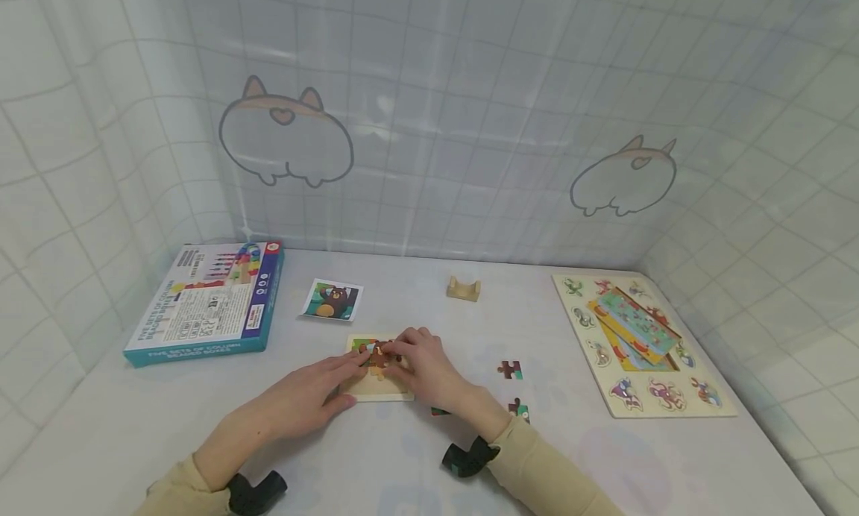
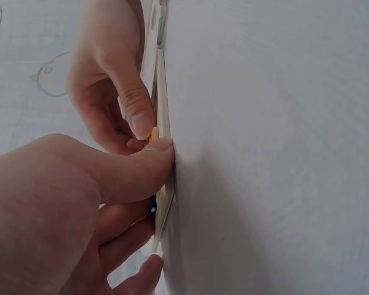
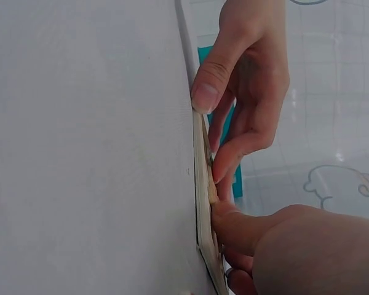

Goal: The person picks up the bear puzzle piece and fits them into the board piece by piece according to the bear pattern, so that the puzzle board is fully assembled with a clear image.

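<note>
A small wooden puzzle board (image 1: 376,389) lies on the table, with brown and green bear pieces (image 1: 378,356) fitted in it. From the left, my left hand (image 1: 305,393) rests extended fingers on these pieces, its thumb at the board's near edge. My right hand (image 1: 429,370) bends over the other side and pinches a puzzle piece (image 2: 153,135) low against the board, between thumb and fingers. Most of that piece is hidden by the fingers. To the right lie loose jigsaw pieces (image 1: 510,370), one partly under the right wrist.
A bear picture card (image 1: 332,300) lies behind the board. At the left is a blue-edged box (image 1: 208,307); a small wooden stand (image 1: 464,288) sits at the back. A large animal puzzle board (image 1: 620,367) with cards on it occupies the right. Patterned curtains surround the table.
</note>
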Demonstrator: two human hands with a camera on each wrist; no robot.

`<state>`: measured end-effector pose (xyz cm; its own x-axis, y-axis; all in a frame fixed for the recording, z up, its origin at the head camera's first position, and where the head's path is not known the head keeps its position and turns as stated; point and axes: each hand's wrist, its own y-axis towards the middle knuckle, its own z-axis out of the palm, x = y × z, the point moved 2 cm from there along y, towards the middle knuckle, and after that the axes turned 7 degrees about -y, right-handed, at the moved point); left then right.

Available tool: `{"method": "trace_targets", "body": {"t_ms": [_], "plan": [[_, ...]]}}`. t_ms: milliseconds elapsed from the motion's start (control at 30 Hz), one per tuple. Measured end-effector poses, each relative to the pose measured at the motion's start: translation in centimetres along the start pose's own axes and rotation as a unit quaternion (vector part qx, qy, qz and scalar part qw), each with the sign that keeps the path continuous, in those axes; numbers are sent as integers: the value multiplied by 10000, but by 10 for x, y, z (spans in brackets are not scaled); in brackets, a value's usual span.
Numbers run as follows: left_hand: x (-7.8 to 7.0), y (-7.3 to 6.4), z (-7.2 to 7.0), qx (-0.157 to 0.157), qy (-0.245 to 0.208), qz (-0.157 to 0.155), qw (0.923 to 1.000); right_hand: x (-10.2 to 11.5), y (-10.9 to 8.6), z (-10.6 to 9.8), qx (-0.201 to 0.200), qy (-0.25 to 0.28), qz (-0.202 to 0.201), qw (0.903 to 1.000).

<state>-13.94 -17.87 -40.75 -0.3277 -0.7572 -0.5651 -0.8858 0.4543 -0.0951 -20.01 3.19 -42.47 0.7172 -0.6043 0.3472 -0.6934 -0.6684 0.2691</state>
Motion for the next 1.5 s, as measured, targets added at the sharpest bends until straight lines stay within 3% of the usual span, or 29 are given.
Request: {"method": "trace_targets", "body": {"t_ms": [300, 733, 1233, 1500], "plan": [[0, -1, -1, -1, -34, -119, 9999, 0, 1, 3, -71, -92, 58, 9999], [1, -1, 2, 57, 244, 404, 9989, 0, 0, 2, -126, -78, 179, 9997], [-1, -1, 3, 103, 444, 411, 9981, -1, -1, 2, -192, -188, 233, 9994], [-3, -1, 3, 130, 329, 364, 9987, 0, -1, 2, -94, -168, 182, 9996]]}}
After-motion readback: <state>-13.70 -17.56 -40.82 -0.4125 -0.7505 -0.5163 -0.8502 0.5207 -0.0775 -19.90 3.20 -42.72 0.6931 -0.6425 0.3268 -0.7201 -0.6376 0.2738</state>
